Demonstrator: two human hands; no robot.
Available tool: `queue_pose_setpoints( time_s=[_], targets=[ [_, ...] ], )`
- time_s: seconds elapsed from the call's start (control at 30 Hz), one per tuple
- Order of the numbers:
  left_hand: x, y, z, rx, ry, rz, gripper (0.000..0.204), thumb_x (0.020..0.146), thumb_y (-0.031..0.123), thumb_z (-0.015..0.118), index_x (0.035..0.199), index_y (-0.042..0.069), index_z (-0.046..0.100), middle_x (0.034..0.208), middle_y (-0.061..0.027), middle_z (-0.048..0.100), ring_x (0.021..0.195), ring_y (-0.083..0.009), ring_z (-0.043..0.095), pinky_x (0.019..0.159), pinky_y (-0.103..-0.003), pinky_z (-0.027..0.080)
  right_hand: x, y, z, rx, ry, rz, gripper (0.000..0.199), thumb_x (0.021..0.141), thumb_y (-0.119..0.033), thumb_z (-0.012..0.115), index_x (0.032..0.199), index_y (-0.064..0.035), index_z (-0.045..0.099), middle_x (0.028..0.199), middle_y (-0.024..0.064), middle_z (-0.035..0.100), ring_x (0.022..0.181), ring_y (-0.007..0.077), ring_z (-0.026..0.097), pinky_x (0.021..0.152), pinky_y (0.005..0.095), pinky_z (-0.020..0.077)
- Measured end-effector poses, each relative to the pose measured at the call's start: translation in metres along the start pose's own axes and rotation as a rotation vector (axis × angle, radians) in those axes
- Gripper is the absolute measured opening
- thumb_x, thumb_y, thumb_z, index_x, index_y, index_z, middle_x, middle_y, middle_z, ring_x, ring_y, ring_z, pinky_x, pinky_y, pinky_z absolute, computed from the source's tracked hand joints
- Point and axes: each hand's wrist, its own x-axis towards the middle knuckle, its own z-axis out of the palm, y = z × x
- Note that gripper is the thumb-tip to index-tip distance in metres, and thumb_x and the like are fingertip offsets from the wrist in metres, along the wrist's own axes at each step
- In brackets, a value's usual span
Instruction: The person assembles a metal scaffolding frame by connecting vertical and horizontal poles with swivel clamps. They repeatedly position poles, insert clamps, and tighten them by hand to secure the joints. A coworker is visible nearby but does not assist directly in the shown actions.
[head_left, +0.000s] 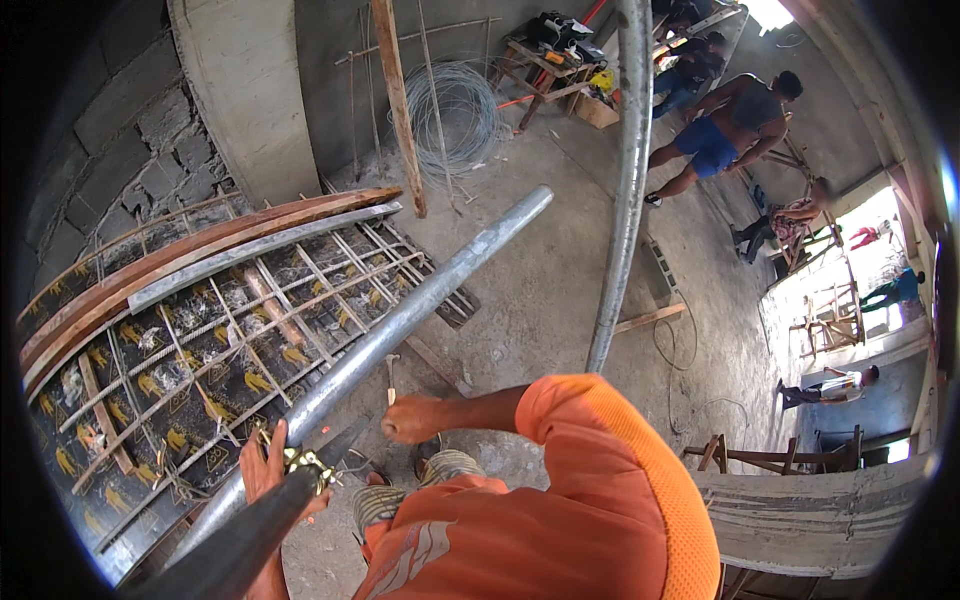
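— What's the left hand (268, 462) holding?
— Wrapped around the steel scaffold pipe (400, 325) at its brass coupler (308, 464).
— And the right hand (412, 418)?
— Clenched on a hammer (391, 374) beside the pipe, above the rebar-laid formwork (180, 360).

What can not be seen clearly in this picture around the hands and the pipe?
- Left hand, head view: the dark pipe end and a yellow clamp cover the palm, so its grip is unclear.
- Right hand: closed, with a thin tool above it; too small to identify.
- Grey pipe: lower end hidden behind the dark pipe end.
- Feet: covered by the orange shirt.
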Motion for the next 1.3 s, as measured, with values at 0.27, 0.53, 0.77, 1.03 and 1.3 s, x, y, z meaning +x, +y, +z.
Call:
queue_pose_setpoints(
  time_s=[0.27,0.53,0.77,1.03,1.3],
  targets=[
    [-0.001,-0.003,-0.002,0.033,-0.048,-0.015,0.138,0.041,0.046,0.099,0.160,0.012,0.037,0.151,-0.0353,0.038,0.139,-0.0542,0.039,0.116,-0.063,0.032,0.091,-0.028,0.160,0.413,0.602,-0.314,0.018,0.086,-0.018,0.066,0.095,-0.0028,0.072,0.093,0.0229,0.070,0.098,0.0413,0.067,0.085,0.0489,0.0527],
    [-0.001,0.002,-0.010,-0.019,0.075,0.186,0.122,0.058,0.060,0.092,0.158,0.012,0.041,0.146,-0.0380,0.040,0.129,-0.0544,0.046,0.110,-0.060,0.037,0.058,-0.044,0.144,0.643,0.381,0.070,0.017,0.087,-0.022,0.067,0.090,-0.0067,0.073,0.081,0.0176,0.070,0.077,0.0352,0.072,0.070,0.0444,0.0549],
    [-0.002,0.001,-0.009,0.024,-0.015,0.106,0.129,0.056,0.064,0.088,0.162,0.018,0.032,0.148,-0.0424,0.039,0.137,-0.0574,0.040,0.114,-0.062,0.033,0.033,-0.055,0.133,0.485,0.468,0.161,0.036,0.099,-0.034,0.063,0.085,-0.0011,0.065,0.085,0.0247,0.068,0.085,0.0482,0.066,0.073,0.0508,0.0530],
    [-0.004,0.009,-0.014,0.052,-0.077,0.012,0.129,0.056,0.066,0.087,0.164,0.024,0.030,0.152,-0.0408,0.035,0.143,-0.0575,0.036,0.118,-0.065,0.031,-0.047,-0.054,0.028,0.079,0.299,0.103,0.056,0.096,-0.057,0.065,0.095,-0.0003,0.065,0.099,0.0225,0.069,0.092,0.0460,0.068,0.077,0.0523,0.0532],
    [-0.006,0.006,-0.010,0.070,-0.048,0.011,0.129,0.056,0.064,0.087,0.164,0.028,0.028,0.155,-0.0406,0.033,0.146,-0.0580,0.033,0.118,-0.066,0.031,-0.069,-0.084,-0.045,-0.224,0.228,0.038,0.059,0.098,-0.059,0.058,0.095,-0.0019,0.073,0.097,0.0203,0.072,0.090,0.0413,0.071,0.078,0.0504,0.0571]
  ],
)
